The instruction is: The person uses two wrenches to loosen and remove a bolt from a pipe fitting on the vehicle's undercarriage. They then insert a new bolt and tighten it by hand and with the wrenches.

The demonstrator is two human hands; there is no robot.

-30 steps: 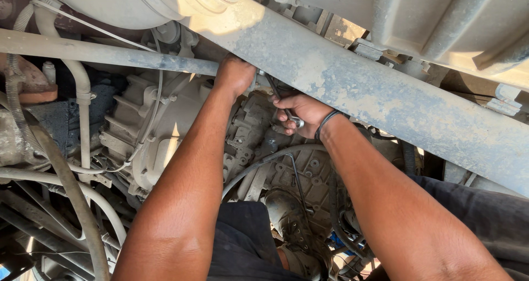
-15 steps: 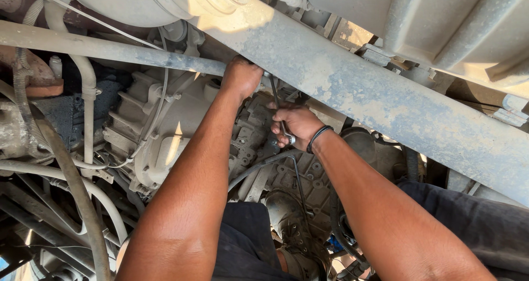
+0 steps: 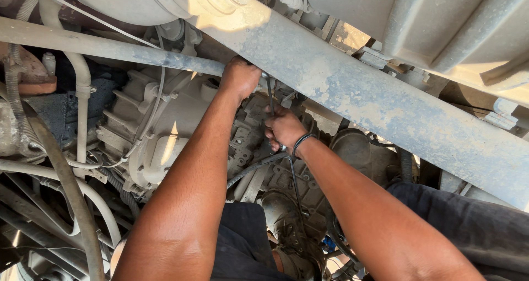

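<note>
A dusty grey steel frame beam slants over a pale cast-metal gearbox housing. The left hand reaches up under the beam, its fingers hidden. The right hand has its fingers clamped on a thin dark metal wrench, apparently mid-turn on a hidden fastener.

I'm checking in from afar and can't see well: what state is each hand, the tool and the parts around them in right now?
left hand: raised, pressed up under the dusty frame beam
right hand: closed around a thin metal tool
thin metal tool: upright, top end near the left hand
black wristband: on the right wrist
gearbox housing: dusty, in place
grey hoses: attached, dusty
</note>
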